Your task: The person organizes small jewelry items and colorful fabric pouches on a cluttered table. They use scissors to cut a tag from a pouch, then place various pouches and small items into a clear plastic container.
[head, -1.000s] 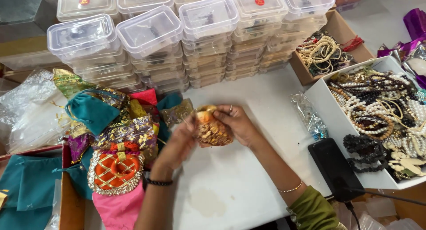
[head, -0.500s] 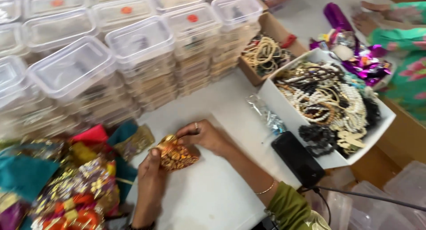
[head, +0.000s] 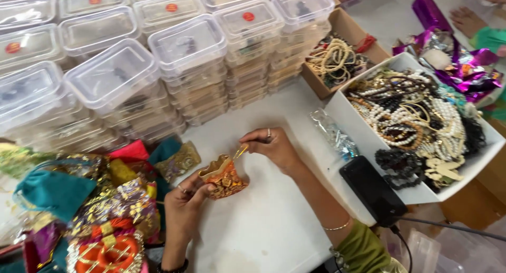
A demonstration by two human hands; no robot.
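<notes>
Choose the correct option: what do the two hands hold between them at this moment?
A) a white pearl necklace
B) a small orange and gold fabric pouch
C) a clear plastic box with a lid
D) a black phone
B: the left hand grips the small orange and gold pouch over the white table, while the right hand pulls its gold drawstring.

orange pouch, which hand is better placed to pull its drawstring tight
Probably the right hand: its fingertips already pinch the gold drawstring at the mouth of the orange pouch. The left hand is busy gripping the pouch body.
</notes>
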